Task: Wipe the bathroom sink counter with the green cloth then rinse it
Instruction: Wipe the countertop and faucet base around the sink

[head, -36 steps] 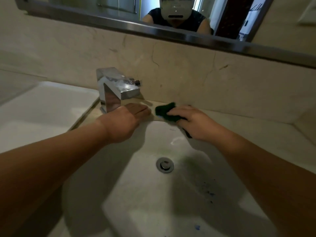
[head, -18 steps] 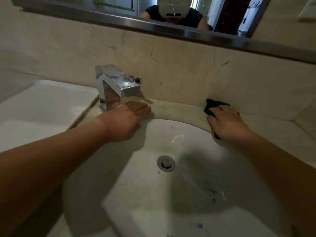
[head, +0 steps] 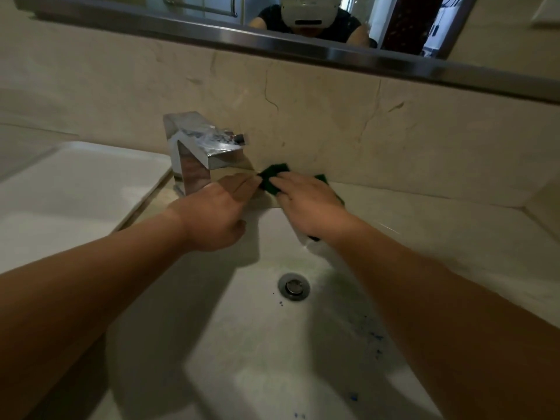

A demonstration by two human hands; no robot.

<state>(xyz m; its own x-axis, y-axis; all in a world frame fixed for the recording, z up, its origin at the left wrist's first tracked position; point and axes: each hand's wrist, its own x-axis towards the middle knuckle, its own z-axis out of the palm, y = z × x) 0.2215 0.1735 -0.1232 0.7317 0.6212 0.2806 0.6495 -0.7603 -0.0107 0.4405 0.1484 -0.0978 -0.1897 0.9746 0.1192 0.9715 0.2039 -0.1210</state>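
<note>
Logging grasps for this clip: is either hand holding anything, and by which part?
Nothing is gripped. The right hand presses flat on the middle of the green cloth; left hand rests empty.

Two hands are in view: one left hand [head: 218,213] and one right hand [head: 312,204], both at twelve o'clock of the drain. There is one green cloth [head: 272,177], one chrome faucet [head: 194,159], one sink [head: 242,344] with one drain [head: 294,286], one white tray [head: 75,183] at nine o'clock, one mirror [head: 212,4] at twelve, and one tabletop [head: 439,213]. Blue specks at four o'clock are too small to count.
</note>
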